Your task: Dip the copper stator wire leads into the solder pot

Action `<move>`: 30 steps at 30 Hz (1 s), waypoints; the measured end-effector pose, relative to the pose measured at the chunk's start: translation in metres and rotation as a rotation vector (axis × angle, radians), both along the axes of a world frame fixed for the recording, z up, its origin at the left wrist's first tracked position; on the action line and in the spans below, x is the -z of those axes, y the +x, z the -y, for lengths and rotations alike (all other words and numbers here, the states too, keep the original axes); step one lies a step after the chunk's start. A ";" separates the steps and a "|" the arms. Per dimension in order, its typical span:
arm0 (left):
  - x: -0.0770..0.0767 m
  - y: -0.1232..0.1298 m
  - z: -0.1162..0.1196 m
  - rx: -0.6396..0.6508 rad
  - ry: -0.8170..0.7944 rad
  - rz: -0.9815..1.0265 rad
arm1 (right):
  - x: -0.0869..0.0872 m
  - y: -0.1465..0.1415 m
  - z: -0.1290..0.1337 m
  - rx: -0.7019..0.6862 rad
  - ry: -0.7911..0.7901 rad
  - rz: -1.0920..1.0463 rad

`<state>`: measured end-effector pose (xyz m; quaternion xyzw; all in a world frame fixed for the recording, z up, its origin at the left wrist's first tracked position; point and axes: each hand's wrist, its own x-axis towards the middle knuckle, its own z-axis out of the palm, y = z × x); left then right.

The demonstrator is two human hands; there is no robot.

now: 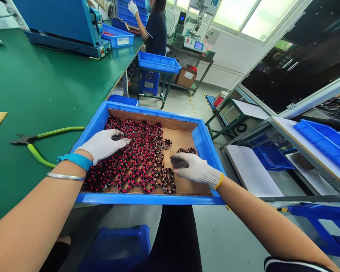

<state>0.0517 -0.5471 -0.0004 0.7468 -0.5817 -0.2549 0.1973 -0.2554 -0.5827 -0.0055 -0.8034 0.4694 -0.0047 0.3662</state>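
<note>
A blue tray (147,199) lined with cardboard holds many round parts (137,178) with red and copper windings, packed over its left and middle. My left hand (103,144), in a white glove with darkened fingertips, is over the packed parts on the left, fingers apart and nothing visible in it. My right hand (192,167), gloved too, hovers over the bare cardboard (184,186) at the right, its fingers spread beside the edge of the rows. A couple of parts (191,150) lie just beyond it, partly hidden by the hand.
Green-handled pliers (31,141) lie on the green table (45,94) at the left, near a blue machine (65,26). A co-worker (156,30) stands at the far end beside a small blue tray (158,62). Shelves (252,170) are at the right.
</note>
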 end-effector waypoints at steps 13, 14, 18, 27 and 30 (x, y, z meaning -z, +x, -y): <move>0.003 0.004 0.004 -0.083 -0.134 -0.163 | 0.000 0.042 0.031 -0.122 -0.467 -0.477; 0.002 0.003 0.004 -0.071 -0.127 -0.152 | -0.003 0.038 0.026 -0.143 -0.415 -0.455; 0.000 0.000 0.003 -0.029 -0.083 -0.096 | -0.016 0.010 0.019 -0.058 -0.319 -0.261; 0.000 -0.001 0.003 -0.008 -0.072 -0.060 | -0.010 0.002 0.030 0.003 -0.441 -0.563; 0.001 0.000 0.004 -0.008 -0.059 -0.048 | -0.005 0.010 0.028 -0.010 -0.423 -0.676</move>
